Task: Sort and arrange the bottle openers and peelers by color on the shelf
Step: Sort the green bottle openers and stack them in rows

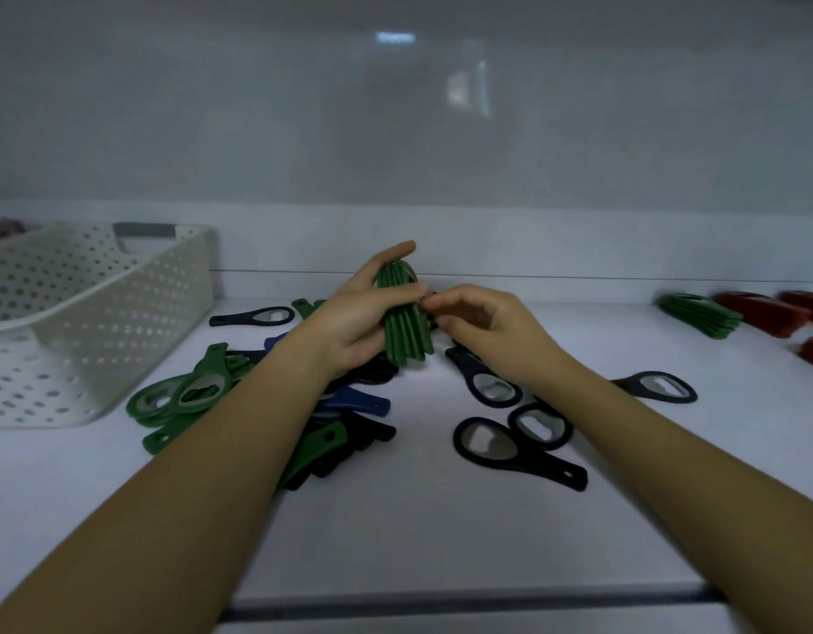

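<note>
Nearest, at the bottom of the frame, is the front edge of the white shelf (441, 542), with both bare forearms reaching in over it. Just beyond, right of centre, several black bottle openers (510, 450) lie flat and partly overlapping. Left of centre is a heap of loose green bottle openers (185, 395), and beside it blue ones (359, 401) and more black ones lie partly hidden under the left forearm.

Above this pile, at mid-frame, the left hand (349, 327) holds a bundle of green openers (407, 331) on edge, its grip closed round them with the thumb across the front and the fingers behind. The right hand (482, 322) is just beside it, fingers curled and fingertips at the bundle's right edge; whether its grip pinches anything cannot be told.

Farther back, a white perforated basket (121, 313) stands at the left. At the far right a sorted green stack (700, 315) lies beside red stacks (761, 313).
</note>
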A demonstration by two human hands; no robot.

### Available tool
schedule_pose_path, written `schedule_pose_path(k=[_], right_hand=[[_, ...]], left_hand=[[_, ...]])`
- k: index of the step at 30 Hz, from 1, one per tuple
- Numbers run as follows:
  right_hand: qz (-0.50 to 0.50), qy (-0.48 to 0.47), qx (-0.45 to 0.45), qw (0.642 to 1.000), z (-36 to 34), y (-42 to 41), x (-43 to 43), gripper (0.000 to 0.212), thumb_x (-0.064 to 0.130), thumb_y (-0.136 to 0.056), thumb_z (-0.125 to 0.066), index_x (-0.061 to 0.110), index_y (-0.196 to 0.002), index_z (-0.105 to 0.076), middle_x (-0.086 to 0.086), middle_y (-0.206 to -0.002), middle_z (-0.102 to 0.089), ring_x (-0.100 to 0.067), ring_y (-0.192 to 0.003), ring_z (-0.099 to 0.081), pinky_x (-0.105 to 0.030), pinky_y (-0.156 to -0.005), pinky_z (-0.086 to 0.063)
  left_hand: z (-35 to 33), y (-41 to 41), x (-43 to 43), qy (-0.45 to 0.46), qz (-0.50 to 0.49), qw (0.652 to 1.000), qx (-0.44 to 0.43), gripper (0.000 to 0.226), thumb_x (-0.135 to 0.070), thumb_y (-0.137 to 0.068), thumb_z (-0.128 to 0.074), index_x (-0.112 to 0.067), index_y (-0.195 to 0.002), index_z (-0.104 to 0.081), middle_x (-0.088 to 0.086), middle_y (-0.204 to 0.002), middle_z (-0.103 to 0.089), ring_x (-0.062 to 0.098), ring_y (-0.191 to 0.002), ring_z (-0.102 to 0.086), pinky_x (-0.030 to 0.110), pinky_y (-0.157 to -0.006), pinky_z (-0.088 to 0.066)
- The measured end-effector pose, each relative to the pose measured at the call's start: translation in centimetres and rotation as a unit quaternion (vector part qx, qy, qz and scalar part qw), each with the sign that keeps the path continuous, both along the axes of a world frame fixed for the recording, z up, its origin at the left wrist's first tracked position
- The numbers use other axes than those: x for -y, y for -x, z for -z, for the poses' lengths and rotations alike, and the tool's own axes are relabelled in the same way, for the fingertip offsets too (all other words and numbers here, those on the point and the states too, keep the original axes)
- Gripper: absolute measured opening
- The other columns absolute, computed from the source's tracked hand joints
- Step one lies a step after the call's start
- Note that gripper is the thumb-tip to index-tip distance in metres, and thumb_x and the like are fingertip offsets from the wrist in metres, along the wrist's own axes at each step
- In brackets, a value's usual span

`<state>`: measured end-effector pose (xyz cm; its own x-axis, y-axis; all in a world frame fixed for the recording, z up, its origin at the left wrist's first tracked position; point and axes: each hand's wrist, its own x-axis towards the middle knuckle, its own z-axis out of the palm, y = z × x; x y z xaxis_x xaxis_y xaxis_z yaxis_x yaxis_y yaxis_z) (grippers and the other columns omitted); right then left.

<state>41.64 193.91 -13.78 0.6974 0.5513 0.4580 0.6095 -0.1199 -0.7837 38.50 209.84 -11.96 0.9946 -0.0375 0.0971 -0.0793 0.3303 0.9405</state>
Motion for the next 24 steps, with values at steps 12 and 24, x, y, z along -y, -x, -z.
schedule_pose_path(k=[12,24], right_hand=[[0.001,0.081,-0.061,0.995,0.0,-0.5,0.6,0.018,0.003,-0.081,-0.066,0.016,-0.084,-0.053,-0.001,-0.086,-0.064,-0.015,-0.084,-0.064,-0.025,-0.082,-0.052],[0.024,0.089,-0.051,0.994,0.0,-0.5,0.9,0.016,0.007,-0.081,-0.067,0.017,-0.082,-0.054,0.001,-0.084,-0.067,-0.013,-0.082,-0.066,-0.022,-0.078,-0.052]], left_hand=[[0.7,0.7,0.6,-0.303,0.014,0.937,0.173,0.032,-0.012,-0.088,-0.06,-0.03,-0.115,-0.056,0.017,-0.104,-0.059,0.008,-0.087,-0.061,0.02,-0.079,-0.054],[1.3,-0.1,0.1,-0.378,-0.013,0.899,0.222,0.051,-0.016,-0.079,-0.071,-0.033,-0.122,-0.05,-0.016,-0.109,-0.057,0.01,-0.113,-0.055,0.035,-0.1,-0.046]])
